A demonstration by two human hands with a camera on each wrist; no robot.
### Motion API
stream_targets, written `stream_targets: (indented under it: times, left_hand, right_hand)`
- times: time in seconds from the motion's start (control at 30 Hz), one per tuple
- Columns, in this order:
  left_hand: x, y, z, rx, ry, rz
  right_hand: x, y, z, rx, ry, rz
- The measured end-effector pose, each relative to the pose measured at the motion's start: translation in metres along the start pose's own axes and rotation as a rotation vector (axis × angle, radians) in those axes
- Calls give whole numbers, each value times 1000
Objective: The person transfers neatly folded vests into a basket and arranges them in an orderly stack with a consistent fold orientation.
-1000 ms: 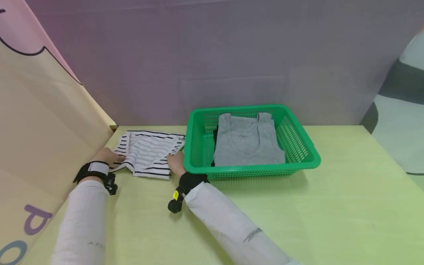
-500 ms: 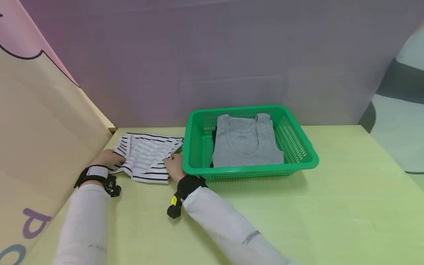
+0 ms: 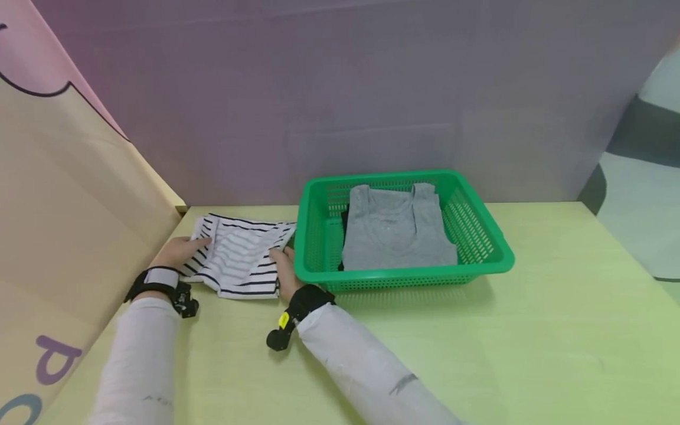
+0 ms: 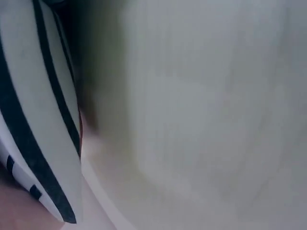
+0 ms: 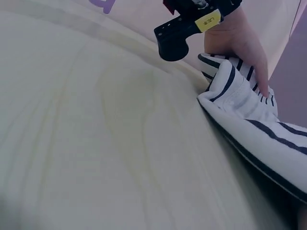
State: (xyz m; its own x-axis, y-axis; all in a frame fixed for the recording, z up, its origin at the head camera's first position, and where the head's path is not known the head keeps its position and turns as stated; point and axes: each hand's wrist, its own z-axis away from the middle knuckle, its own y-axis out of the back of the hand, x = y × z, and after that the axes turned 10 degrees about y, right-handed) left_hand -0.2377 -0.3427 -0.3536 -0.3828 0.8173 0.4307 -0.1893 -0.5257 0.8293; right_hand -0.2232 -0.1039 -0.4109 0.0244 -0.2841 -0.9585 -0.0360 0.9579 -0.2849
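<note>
A white garment with dark stripes (image 3: 239, 257) lies folded into a rough rectangle at the table's back left. My left hand (image 3: 177, 252) grips its left side, the thumb lying on top of the cloth. At the right side, my right hand (image 3: 287, 274) holds the edge, close beside the green basket. In the right wrist view the near edge of the garment (image 5: 268, 139) stands a little off the table, and the left hand (image 5: 237, 40) presses its thumb onto the fabric. Striped cloth (image 4: 33, 105) fills the left of the left wrist view. Fingers under the cloth are hidden.
The green plastic basket (image 3: 404, 275) stands right of the garment, against the back. Inside it a folded grey tank top (image 3: 395, 230) lies over something black (image 3: 344, 219). A printed cloth wall (image 3: 69, 206) bounds the table (image 3: 425, 348) on the left.
The left thumb has come up onto the cloth, where the hand was lower before. The garment's front edge is straighter and has shifted slightly right. The basket has stayed put.
</note>
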Motion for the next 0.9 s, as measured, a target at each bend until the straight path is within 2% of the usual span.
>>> stream_targets:
  times: [0.13,0.23,0.37,0.47,0.53,0.6,0.73,0.9]
  left_hand:
    - [-1,-5,-3,41,-15,43]
    - [-3,-8,-5,26,-10,75]
    - [-4,-8,-6,-29,-18,46]
    - [-3,-6,-6,-84,-45,9]
    - [-3,-4,-6,-129,-57,12]
    - [-3,-2,-6,-184,-61,55]
    - [-4,1,-5,-292,-32,187]
    - [-5,4,-4,-341,9,206]
  right_hand:
    - [-1,-1,-2,-8,-77,-132]
    - [-1,-2,-5,-32,-149,-189]
    - [0,-2,-6,-88,-233,-119]
    - [1,-1,-6,-190,-267,-66]
    - [2,0,-5,-232,-273,-82]
    - [3,1,-4,-258,-278,-96]
    - [6,2,-1,-229,-258,-134]
    - [6,3,1,-224,-232,-164]
